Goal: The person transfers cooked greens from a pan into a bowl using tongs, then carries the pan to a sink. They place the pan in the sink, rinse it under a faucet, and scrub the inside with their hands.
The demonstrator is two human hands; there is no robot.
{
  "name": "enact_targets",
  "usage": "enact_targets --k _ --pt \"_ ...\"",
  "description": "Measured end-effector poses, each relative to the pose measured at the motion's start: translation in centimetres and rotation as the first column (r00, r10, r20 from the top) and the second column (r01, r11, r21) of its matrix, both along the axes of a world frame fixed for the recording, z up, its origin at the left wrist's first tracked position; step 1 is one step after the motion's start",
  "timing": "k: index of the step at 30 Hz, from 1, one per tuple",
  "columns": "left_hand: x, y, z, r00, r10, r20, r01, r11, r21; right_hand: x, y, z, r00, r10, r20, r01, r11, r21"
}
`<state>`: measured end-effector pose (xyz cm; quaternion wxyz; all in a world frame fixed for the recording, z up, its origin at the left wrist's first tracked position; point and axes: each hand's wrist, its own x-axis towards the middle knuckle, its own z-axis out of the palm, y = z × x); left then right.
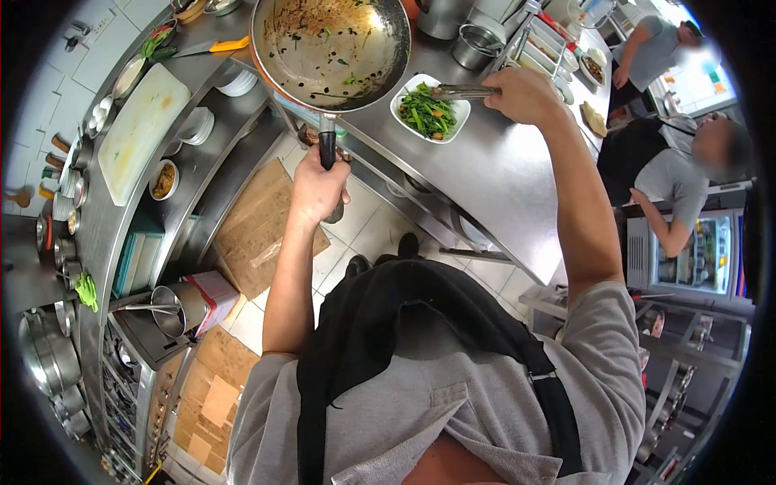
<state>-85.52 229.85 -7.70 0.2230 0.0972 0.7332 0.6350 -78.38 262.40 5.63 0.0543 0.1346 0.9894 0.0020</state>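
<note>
Black apron (388, 323) hanging nearest, left hand (318, 187) gripping pan (331, 48) handle, right hand (525, 93) closing tongs (461, 92) over plate of greens (427, 111).

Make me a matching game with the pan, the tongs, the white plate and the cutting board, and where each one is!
Things:
1. pan
2. tongs
3. white plate
4. cutting board

Places or states:
A. holds green vegetables on the steel counter
B. lies on the long counter at the left, with nothing on it
C. gripped by its black handle in the left hand, nearly empty
D. held in the right hand, tips over the greens

Pairs: 1-C, 2-D, 3-A, 4-B
</note>
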Motion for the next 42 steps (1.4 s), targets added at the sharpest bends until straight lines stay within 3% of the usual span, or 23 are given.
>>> enact_targets --k 3,5,6,8,18,21,22,24,25,26,28,32,34,35,36,37,38,39,40,41,42 --pt "0.2 0.1 0.4 1.0 -0.004 -0.001 0.004 1.0 0.004 0.4 0.5 -0.8 0.999 0.011 -0.031 -0.01 0.999 0.03" --pt "0.3 -0.1 0.5 1.0 0.002 -0.009 -0.002 1.0 -0.002 -0.3 1.7 -3.6 0.97 0.006 -0.244 0.014 0.997 0.079" --pt "0.3 -0.3 0.4 1.0 -0.008 -0.004 0.008 1.0 0.023 -0.2 1.3 -3.4 0.969 0.002 -0.246 0.019 0.997 0.081" --pt "0.2 -0.4 0.5 1.0 -0.019 -0.004 0.019 0.998 0.055 -0.2 0.5 -3.2 0.997 -0.023 -0.08 0.029 0.996 0.083" --pt "0.6 -3.8 0.9 0.997 -0.075 0.034 0.073 0.995 0.064 3.9 -3.2 0.0 0.971 -0.112 -0.21 0.132 0.988 0.083" --pt "1.6 -5.8 0.5 0.988 -0.105 0.117 0.087 0.985 0.148 6.2 -6.2 1.2 0.888 -0.262 -0.377 0.224 0.964 -0.141" --pt "2.3 -6.6 0.5 0.98 -0.123 0.159 0.093 0.978 0.184 6.7 -7.5 0.2 0.89 -0.246 -0.383 0.208 0.968 -0.139" --pt "4.3 -8.1 0.1 0.974 -0.107 0.198 0.064 0.976 0.209 6.9 -10.9 -3.9 0.7 -0.292 -0.651 -0.027 0.901 -0.433" --pt "5.1 -8.9 0.0 0.97 -0.097 0.221 0.041 0.969 0.243 6.6 -12.6 -6.2 0.745 -0.178 -0.643 -0.079 0.933 -0.35" --pt "6.3 -9.9 -0.1 0.965 -0.093 0.247 0.023 0.962 0.273 6.6 -14.1 -8.8 0.779 -0.069 -0.623 -0.129 0.955 -0.268" --pt "8.9 -12.2 -0.9 0.959 -0.034 0.28 -0.052 0.954 0.295 6.4 -15.3 -13.7 0.938 0.109 -0.329 -0.193 0.953 -0.235" --pt "16.5 -19.8 -6.8 0.922 0.185 0.341 -0.263 0.944 0.199 10.6 -16.9 -23.1 0.953 0.259 -0.156 -0.299 0.887 -0.351" --pt "22.7 -24.5 -10.5 0.832 0.308 0.462 -0.431 0.883 0.188 13.9 -15.8 -31.3 0.948 0.314 -0.051 -0.306 0.857 -0.414" --pt "26.4 -26.1 -11.4 0.767 0.391 0.508 -0.516 0.847 0.127 15.8 -15.0 -34.9 0.942 0.28 0.183 -0.164 0.864 -0.476" --pt "30.4 -28.5 -13.5 0.738 0.449 0.504 -0.532 0.846 0.026 18.1 -14.1 -37.9 0.877 0.248 0.411 -0.012 0.868 -0.497" --pt "34.5 -30.5 -15.3 0.688 0.482 0.543 -0.564 0.826 -0.019 21.1 -12.9 -40.3 0.813 0.282 0.51 -0.056 0.909 -0.413" --pt "38.7 -32.0 -16.4 0.628 0.522 0.578 -0.616 0.787 -0.041 23.9 -12.2 -40.7 0.752 0.236 0.616 0.02 0.925 -0.379" --pt "42.5 -32.9 -16.2 0.532 0.585 0.612 -0.664 0.737 -0.127 26.5 -11.0 -42.4 0.63 0.263 0.731 -0.041 0.951 -0.307" --pt "45.8 -33.1 -15.7 0.438 0.654 0.617 -0.722 0.665 -0.192 29.6 -10.1 -42.7 0.645 0.164 0.746 0.054 0.964 -0.259" --pt "50.0 -35.4 -18.0 0.427 0.635 0.644 -0.715 0.673 -0.19 32.1 -8.9 -43.1 0.569 0.207 0.796 0.006 0.967 -0.256" --pt "53.4 -35.2 -17.8 0.287 0.669 0.686 -0.837 0.523 -0.16 34.6 -7.6 -44.5 0.53 0.185 0.828 0.047 0.968 -0.246"
